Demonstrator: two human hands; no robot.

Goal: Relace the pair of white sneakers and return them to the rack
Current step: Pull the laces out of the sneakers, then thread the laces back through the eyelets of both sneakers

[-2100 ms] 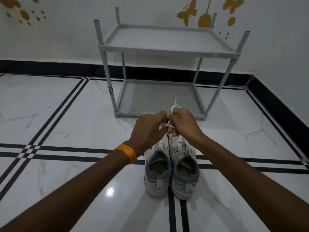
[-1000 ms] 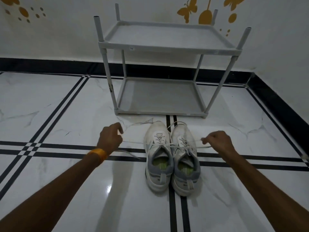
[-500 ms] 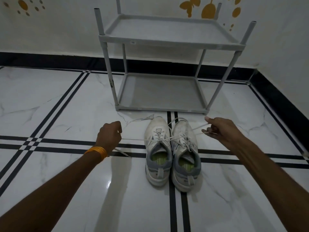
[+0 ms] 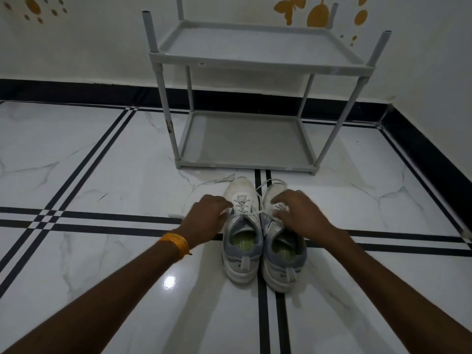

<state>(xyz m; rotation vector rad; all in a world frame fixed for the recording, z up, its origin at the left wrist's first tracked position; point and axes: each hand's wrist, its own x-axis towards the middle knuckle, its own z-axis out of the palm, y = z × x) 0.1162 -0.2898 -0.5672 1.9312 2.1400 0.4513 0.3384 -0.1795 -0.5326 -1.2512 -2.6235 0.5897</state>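
From your head camera, the two sneakers stand side by side on the floor (image 4: pixel 76 251), toes toward the rack (image 4: pixel 260 63). Your left hand (image 4: pixel 207 221) sits just left of the left sneaker (image 4: pixel 242 226), fingers curled on a lace (image 4: pixel 251 213) that runs across to your right hand (image 4: pixel 298 213), which rests on the right sneaker (image 4: pixel 281 251) with fingers bent; whether it pinches the lace I cannot tell. The left sneaker looks threaded through its eyelets, with loose ends lying beyond your left hand, so tying seems unfinished. Both rack shelves, beyond your hands, hold nothing; returning the pair is not yet done.
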